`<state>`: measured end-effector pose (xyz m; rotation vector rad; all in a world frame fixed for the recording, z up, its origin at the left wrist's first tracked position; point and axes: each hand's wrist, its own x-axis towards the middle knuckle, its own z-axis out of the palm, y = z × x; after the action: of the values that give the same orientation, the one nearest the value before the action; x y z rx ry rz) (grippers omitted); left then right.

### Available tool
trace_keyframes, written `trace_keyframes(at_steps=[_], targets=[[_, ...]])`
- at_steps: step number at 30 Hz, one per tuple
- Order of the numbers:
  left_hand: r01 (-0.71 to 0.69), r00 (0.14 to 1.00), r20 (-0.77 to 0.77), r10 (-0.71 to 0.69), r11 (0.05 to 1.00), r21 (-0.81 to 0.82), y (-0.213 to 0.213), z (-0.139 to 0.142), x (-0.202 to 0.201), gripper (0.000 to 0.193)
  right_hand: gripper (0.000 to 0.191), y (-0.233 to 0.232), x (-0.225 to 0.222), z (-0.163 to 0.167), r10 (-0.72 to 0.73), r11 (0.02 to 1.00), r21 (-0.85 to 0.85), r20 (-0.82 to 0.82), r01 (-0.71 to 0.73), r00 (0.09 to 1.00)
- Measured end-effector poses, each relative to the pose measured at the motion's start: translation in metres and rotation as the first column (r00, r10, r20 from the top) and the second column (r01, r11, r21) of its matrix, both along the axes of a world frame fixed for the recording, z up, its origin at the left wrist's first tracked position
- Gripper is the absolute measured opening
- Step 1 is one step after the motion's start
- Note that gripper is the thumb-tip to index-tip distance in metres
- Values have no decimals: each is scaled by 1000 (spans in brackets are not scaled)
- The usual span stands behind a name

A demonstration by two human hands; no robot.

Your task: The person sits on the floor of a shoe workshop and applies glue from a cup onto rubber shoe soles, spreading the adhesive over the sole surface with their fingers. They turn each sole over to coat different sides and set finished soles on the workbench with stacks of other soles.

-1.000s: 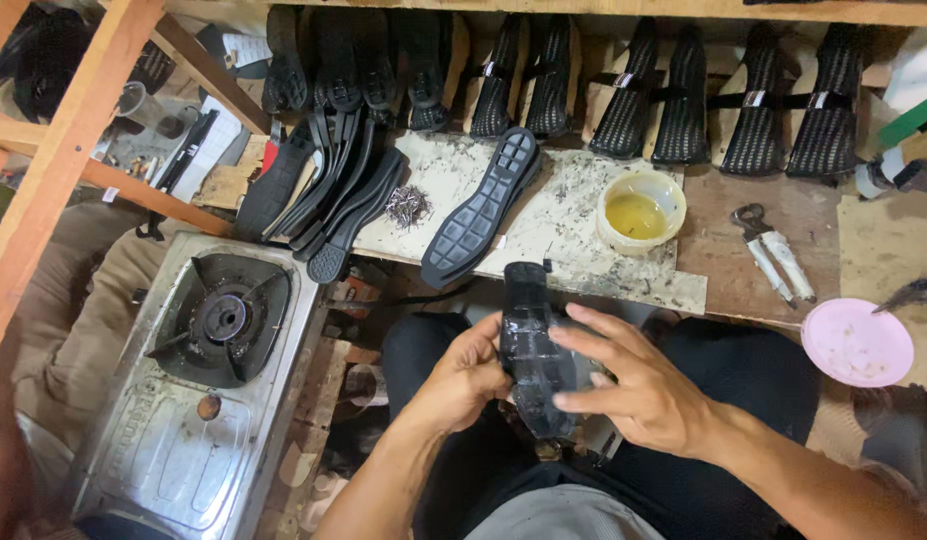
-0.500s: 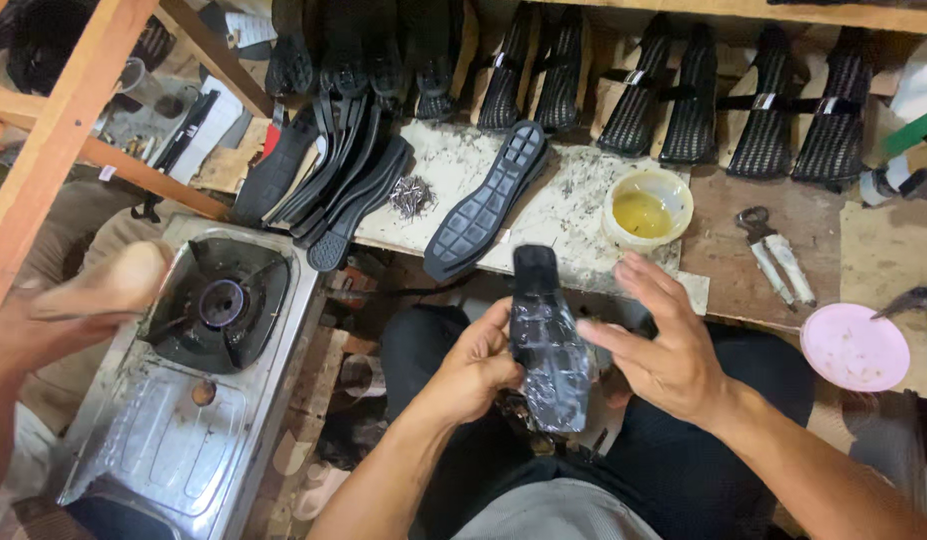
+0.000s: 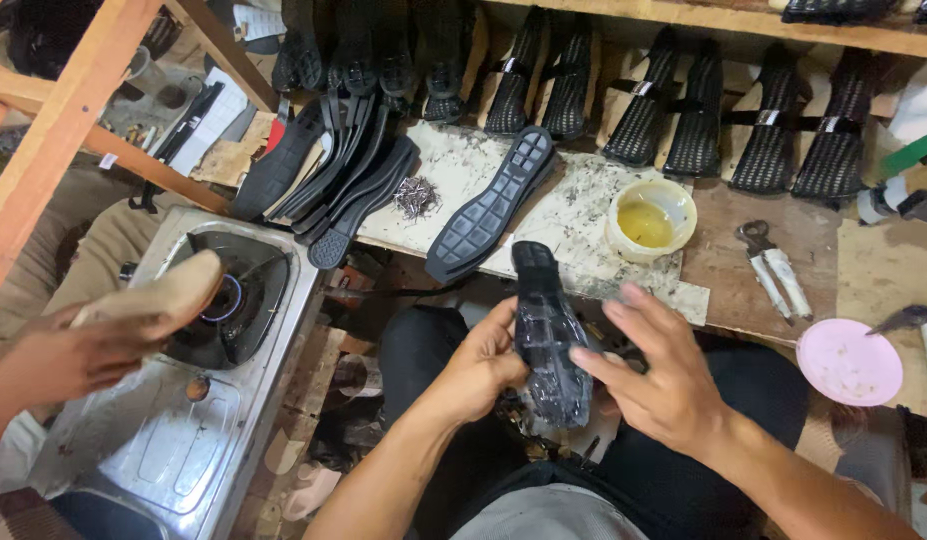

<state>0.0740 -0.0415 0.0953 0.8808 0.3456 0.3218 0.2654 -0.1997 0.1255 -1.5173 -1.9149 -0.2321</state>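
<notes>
A co-worker's hand point(image 3: 78, 350) holds a tan sole point(image 3: 153, 295) over the gas stove point(image 3: 223, 300). The left hand point(image 3: 478, 365) grips the black shoe sole point(image 3: 548, 335) above the lap, long axis pointing away toward the table point(image 3: 753, 270); the right hand point(image 3: 663, 375) rests open-fingered against its side.

Gas stove point(image 3: 218, 305), yellow glue bowl point(image 3: 651, 218), pink lid point(image 3: 848, 361), pliers point(image 3: 773, 265), loose black sole point(image 3: 491, 205).
</notes>
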Motion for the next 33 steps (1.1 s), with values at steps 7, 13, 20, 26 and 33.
trace_keyframes(at_steps=[7, 13, 20, 26, 33], targets=[[4, 997, 81, 0, 999, -49, 13, -8, -14, 80, 45, 8, 12, 22, 219, 973, -84, 32, -216, 975], [350, 924, 81, -374, 912, 215, 16, -16, -28, 81, 73, 32, 37, 40, 157, 922, -346, -71, -172, 985], [549, 827, 56, -560, 825, 134, 14, -23, -41, 74, 91, 47, 45, 51, 263, 606, -740, -158, -291, 952], [257, 961, 37, -274, 936, 239, 49, -11, -73, 75, 81, 60, 47, 56, 236, 670, -660, -247, -341, 940], [-553, 804, -34, 593, 768, 322, 75, -31, -79, 65, 79, 131, 57, 64, -348, 836, -547, -470, 42, 811]])
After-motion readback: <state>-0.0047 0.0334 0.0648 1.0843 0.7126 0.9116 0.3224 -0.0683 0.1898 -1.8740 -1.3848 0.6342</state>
